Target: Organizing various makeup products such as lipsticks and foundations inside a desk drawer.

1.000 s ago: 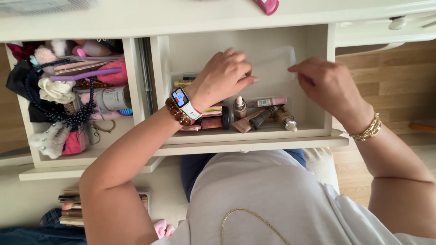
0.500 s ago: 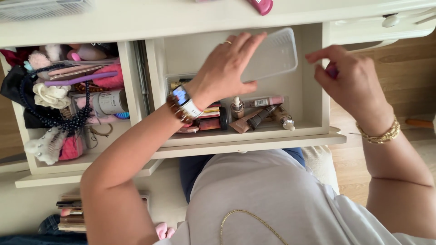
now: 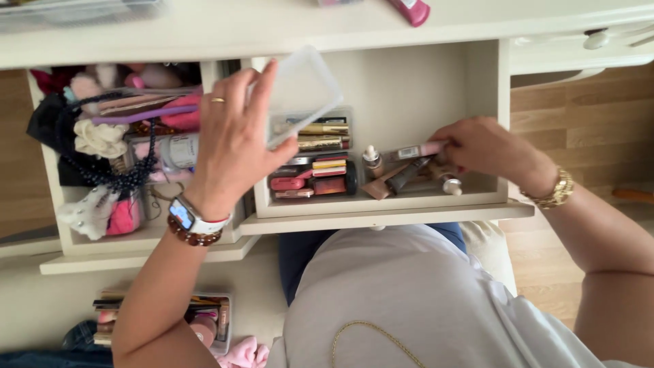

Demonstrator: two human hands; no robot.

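Note:
My left hand (image 3: 235,140) holds a clear plastic lid (image 3: 300,88) lifted and tilted above the open middle drawer (image 3: 381,204). Below it stands an uncovered clear box (image 3: 315,133) with gold and dark tubes inside. In front of the box lie red and pink compacts (image 3: 313,182). My right hand (image 3: 484,146) reaches into the drawer's right front corner and its fingers close on a pink tube (image 3: 417,151). Beside it lie a small dropper bottle (image 3: 371,160), a brown tube (image 3: 381,185) and a white-capped bottle (image 3: 449,182).
The open left drawer (image 3: 136,242) is crammed with hair ties, a white scrunchie (image 3: 99,138), a dark bead string, a purple stick and pink items. A box of palettes (image 3: 204,320) sits on the floor below. A pink object (image 3: 412,10) lies on the desktop. Wooden floor lies at right.
My left hand carried the clear lid up and to the left, off the box. My right hand dropped from above the drawer into its front right corner, onto the pink tube.

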